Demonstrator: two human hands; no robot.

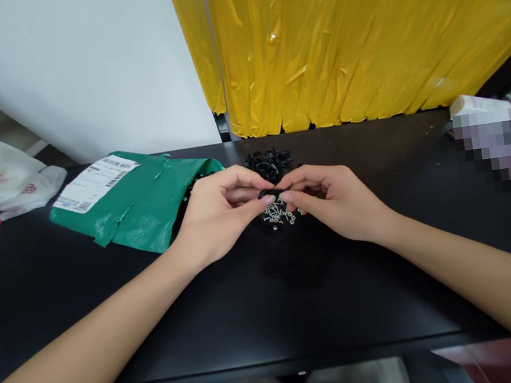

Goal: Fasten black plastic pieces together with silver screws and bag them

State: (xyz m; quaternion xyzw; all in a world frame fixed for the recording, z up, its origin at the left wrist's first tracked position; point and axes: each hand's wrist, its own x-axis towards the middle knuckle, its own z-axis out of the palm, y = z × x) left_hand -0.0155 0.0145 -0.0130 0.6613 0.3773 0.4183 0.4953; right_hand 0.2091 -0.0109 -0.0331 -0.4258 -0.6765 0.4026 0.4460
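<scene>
My left hand (220,212) and my right hand (333,199) meet at the fingertips over the black table (282,314). Between their pinched fingers is a small black part (275,193), partly hidden by the thumbs. Just below the fingertips lie small silver screws and nuts (275,213) in a loose heap. A pile of small black pieces (268,163) sits right behind the hands. Left of my left hand is an open green mailing bag (151,193) with a white label, and dark pieces show at its mouth.
A white plastic bag (0,170) stands at the far left. Toward the right end is a whitish object (481,109), partly pixelated. Yellow plastic sheeting (333,35) and a white panel (114,65) rise behind the table.
</scene>
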